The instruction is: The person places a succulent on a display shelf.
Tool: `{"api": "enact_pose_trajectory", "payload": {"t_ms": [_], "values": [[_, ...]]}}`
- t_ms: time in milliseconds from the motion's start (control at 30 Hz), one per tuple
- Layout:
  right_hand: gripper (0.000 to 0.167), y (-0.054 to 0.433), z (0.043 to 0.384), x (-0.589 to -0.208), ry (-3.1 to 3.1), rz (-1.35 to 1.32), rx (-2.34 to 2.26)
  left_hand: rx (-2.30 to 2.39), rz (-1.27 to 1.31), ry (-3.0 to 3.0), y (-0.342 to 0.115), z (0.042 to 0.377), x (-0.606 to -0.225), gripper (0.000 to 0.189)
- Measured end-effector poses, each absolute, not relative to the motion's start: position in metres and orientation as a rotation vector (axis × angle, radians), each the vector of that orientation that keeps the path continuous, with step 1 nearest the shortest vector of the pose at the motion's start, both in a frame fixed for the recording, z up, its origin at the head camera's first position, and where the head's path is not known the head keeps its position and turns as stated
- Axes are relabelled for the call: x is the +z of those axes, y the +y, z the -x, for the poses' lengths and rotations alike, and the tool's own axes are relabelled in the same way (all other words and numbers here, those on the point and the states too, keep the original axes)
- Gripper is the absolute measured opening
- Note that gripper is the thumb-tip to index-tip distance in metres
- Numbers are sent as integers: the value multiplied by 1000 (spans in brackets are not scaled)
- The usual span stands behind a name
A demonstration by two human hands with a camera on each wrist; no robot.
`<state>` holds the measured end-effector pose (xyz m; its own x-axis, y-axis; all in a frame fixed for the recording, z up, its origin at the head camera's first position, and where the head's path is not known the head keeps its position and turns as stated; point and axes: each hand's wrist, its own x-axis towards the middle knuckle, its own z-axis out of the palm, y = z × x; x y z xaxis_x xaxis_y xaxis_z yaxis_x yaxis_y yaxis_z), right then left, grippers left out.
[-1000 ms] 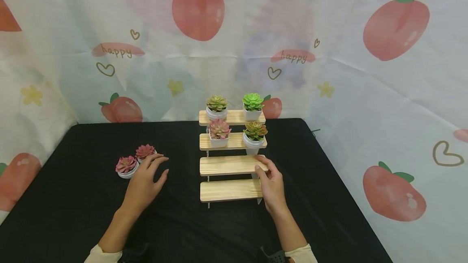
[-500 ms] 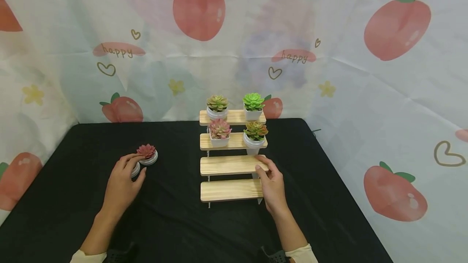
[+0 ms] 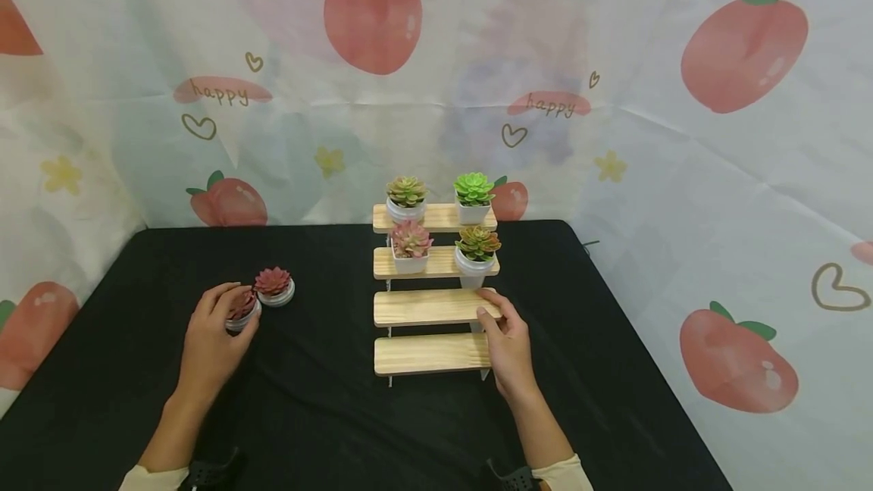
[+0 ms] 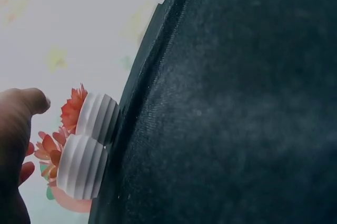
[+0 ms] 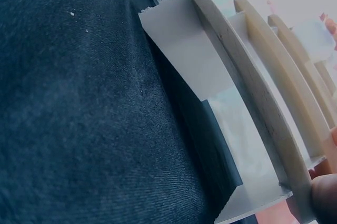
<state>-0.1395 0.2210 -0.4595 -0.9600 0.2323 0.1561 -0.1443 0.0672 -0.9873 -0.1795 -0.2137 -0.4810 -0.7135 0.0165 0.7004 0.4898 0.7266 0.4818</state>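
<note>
My left hand (image 3: 213,336) hovers around a pink succulent in a white ribbed pot (image 3: 244,314), its fingers partly covering the plant. In the left wrist view the thumb (image 4: 34,100) is raised apart from the near white pot (image 4: 81,167). Just behind and to its right is a second pink succulent (image 3: 274,285) in a similar pot. My right hand (image 3: 508,343) grips the right end of a tiered wooden shelf stand (image 3: 430,355), fingers curled at the edge of its second step from the front. In the right wrist view a fingertip (image 5: 325,197) meets the end of a board.
On the stand's upper two steps are a brownish-green succulent (image 3: 406,199), a bright green one (image 3: 474,198), a pale pink one (image 3: 411,247) and a green-orange one (image 3: 477,254). Black cloth (image 3: 327,415) covers the table. A peach-printed curtain (image 3: 436,135) hangs behind it.
My left hand has moved left from over the two pink succulents to the nearer-left one, leaving the other fully visible. The right hand has stayed on the stand.
</note>
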Motion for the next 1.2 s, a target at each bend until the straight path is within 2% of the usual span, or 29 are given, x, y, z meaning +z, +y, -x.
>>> {"api": "enact_pose_trajectory", "payload": {"t_ms": [267, 700, 1200], "values": [[33, 220, 140, -461, -2082, 100, 1962, -1007, 220, -2290, -220, 181, -490, 70], [34, 221, 139, -458, -2085, 90, 1964, -1208, -18, -2484, -224, 178, -488, 95], [33, 220, 140, -460, -2075, 93, 1964, -1239, -121, -2564, -226, 184, -497, 85]]}}
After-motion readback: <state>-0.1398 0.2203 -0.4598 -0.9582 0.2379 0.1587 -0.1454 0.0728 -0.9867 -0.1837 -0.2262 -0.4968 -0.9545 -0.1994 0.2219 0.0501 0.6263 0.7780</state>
